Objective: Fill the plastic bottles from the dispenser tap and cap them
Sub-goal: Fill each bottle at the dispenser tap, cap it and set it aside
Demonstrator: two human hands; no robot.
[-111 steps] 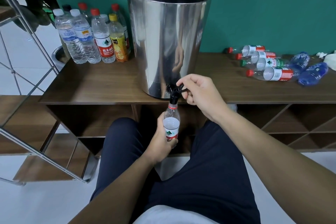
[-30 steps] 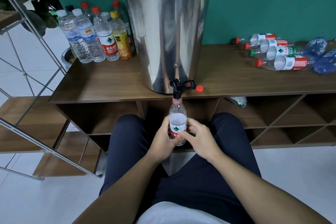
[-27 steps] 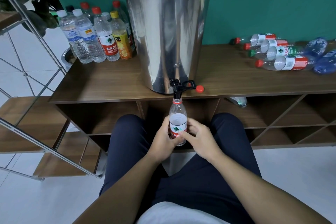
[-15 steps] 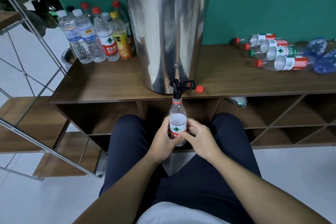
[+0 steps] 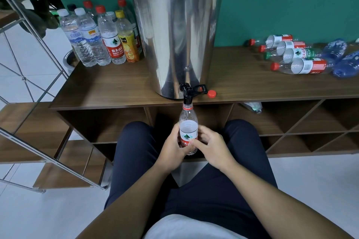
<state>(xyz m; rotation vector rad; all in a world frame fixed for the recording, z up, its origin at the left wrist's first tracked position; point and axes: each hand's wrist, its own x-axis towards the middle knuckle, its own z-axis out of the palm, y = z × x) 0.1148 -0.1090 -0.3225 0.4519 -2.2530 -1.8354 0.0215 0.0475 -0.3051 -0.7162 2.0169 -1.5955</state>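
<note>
A small clear plastic bottle [image 5: 188, 122] with a red and white label stands upright with its open neck right under the black tap [image 5: 188, 95] of the steel dispenser [image 5: 175, 35]. My left hand [image 5: 172, 148] grips the bottle's lower body from the left. My right hand [image 5: 210, 145] holds it from the right, thumb across the label. A loose red cap [image 5: 211, 93] lies on the wooden counter [image 5: 116, 87] just right of the tap lever.
Several upright capped bottles [image 5: 97, 37] stand at the counter's back left. Several capped bottles [image 5: 299, 54] lie on their sides at the right. Open shelf compartments run below the counter. A metal-framed shelf rack [image 5: 38, 83] stands at left.
Since 3.7 s ago my right hand left the tap lever and came down onto the bottle. Over the last second nothing has visibly moved.
</note>
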